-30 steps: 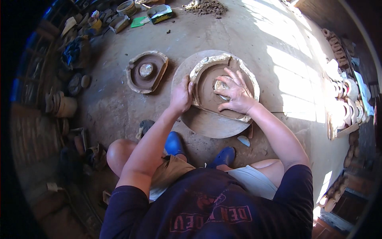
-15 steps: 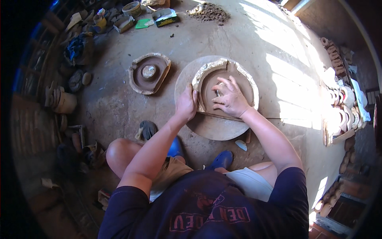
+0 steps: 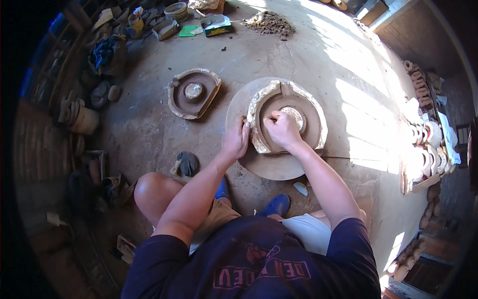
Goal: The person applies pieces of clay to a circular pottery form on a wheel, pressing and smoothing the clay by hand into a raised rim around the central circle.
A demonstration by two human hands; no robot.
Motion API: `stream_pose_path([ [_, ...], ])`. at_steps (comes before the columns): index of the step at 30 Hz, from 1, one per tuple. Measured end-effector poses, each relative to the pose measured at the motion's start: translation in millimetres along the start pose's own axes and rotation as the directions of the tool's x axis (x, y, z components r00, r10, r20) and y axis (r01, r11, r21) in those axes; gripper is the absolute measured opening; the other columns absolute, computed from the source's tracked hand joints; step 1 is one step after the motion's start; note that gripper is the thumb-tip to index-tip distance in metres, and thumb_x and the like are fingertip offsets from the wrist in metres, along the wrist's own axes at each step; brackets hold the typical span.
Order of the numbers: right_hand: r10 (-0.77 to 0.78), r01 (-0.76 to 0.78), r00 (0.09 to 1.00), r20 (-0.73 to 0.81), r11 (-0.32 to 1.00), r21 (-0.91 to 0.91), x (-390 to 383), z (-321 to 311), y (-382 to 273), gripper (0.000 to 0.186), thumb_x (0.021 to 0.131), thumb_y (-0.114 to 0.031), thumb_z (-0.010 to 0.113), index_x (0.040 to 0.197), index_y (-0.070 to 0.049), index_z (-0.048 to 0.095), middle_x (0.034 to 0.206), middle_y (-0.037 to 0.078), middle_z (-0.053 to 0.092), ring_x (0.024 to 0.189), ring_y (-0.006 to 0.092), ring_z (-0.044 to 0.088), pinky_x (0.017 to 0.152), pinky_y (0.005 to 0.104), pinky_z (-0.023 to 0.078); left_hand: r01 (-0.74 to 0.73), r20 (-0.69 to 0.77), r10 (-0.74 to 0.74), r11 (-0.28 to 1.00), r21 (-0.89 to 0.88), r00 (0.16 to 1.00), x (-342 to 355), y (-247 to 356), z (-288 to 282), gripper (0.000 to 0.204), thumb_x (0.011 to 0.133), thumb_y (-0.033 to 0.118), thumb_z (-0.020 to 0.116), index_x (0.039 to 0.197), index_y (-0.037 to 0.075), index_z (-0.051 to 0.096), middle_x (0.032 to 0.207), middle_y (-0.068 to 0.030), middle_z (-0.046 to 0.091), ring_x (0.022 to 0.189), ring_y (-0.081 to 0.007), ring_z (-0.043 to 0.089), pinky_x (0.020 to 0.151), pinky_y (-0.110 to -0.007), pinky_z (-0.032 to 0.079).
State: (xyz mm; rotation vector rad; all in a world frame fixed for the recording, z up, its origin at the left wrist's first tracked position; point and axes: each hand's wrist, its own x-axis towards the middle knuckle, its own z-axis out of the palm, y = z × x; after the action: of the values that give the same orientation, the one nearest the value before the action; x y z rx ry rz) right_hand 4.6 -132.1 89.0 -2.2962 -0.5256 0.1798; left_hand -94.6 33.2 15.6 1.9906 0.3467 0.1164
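My left hand grips the left outer side of a white, chipped plaster mould, fingers together. The mould rests on a round board and holds a ring of brown clay around a white centre disc. My right hand is curled into a fist over the inner left part of the ring, partly covering the disc; whatever its fingers hold, if anything, is hidden. A smaller mould with clay and a white centre lies to the left.
Boxes, buckets and mixed clutter line the back and left. A heap of brown lumps is at the back. Ring-shaped pieces stand along the sunlit right side. A dark cloth and a pale shard lie near my feet.
My right hand has gone from spread fingers over the centre disc to a closed fist, uncovering part of the disc. My left hand stays on the mould's side. The whole view has shifted slightly.
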Motion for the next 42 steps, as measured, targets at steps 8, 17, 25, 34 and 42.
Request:
stream_pose_path([
  [8,0.178,-0.175,0.967,0.181,0.984,-0.033,-2.4,3.5,-22.7,0.032,0.093,-0.03,0.076,0.089,0.002,0.08,0.084,0.024,0.077,0.084,0.0372,0.079,0.081,0.0441,0.06,-0.181,-0.122,0.209,0.962,0.207,0.97,-4.9,-15.7,8.4,0.036,0.111,0.027,0.049,0.138,0.006,0.06,0.118,-0.0245,0.07,0.108,-0.0464,0.067,0.094,-0.056,0.053],
  [17,0.191,-0.18,0.973,0.132,0.98,-0.089,-10.5,18.9,-7.9,0.028,0.092,-0.03,0.077,0.089,-0.002,0.081,0.085,0.022,0.077,0.083,0.0383,0.078,0.081,0.0456,0.059,-0.188,-0.15,0.224,0.958,0.218,0.963,-3.3,-14.9,11.4,0.036,0.11,0.028,0.049,0.137,0.006,0.061,0.117,-0.0241,0.07,0.107,-0.0449,0.068,0.093,-0.055,0.054],
  [25,0.095,-0.084,0.994,0.052,0.979,-0.186,-62.7,12.3,12.1,0.03,0.094,-0.032,0.079,0.089,-0.002,0.079,0.08,0.015,0.068,0.076,0.0312,0.07,0.072,0.0445,0.052,-0.232,-0.16,0.275,0.941,0.247,0.948,5.0,-23.5,12.7,0.031,0.109,0.029,0.05,0.128,0.007,0.062,0.106,-0.0242,0.07,0.098,-0.047,0.068,0.087,-0.057,0.054],
  [34,0.175,-0.174,0.983,0.061,0.985,-0.017,-104.7,-4.8,30.5,0.031,0.096,-0.035,0.077,0.101,-0.005,0.083,0.08,0.014,0.067,0.073,0.0309,0.068,0.069,0.0438,0.051,-0.253,-0.098,0.289,0.927,0.276,0.952,14.5,-18.2,5.3,0.029,0.109,0.028,0.05,0.125,0.007,0.061,0.106,-0.024,0.069,0.1,-0.0468,0.067,0.088,-0.057,0.053],
  [42,0.23,-0.238,0.971,0.064,0.953,0.19,-50.2,-5.4,-3.9,0.032,0.095,-0.036,0.076,0.101,-0.005,0.084,0.082,0.017,0.072,0.078,0.0347,0.074,0.075,0.0442,0.058,-0.27,-0.108,0.307,0.926,0.265,0.946,12.9,-11.9,5.2,0.028,0.109,0.026,0.05,0.127,0.007,0.061,0.107,-0.0232,0.068,0.102,-0.0462,0.067,0.089,-0.057,0.052],
])
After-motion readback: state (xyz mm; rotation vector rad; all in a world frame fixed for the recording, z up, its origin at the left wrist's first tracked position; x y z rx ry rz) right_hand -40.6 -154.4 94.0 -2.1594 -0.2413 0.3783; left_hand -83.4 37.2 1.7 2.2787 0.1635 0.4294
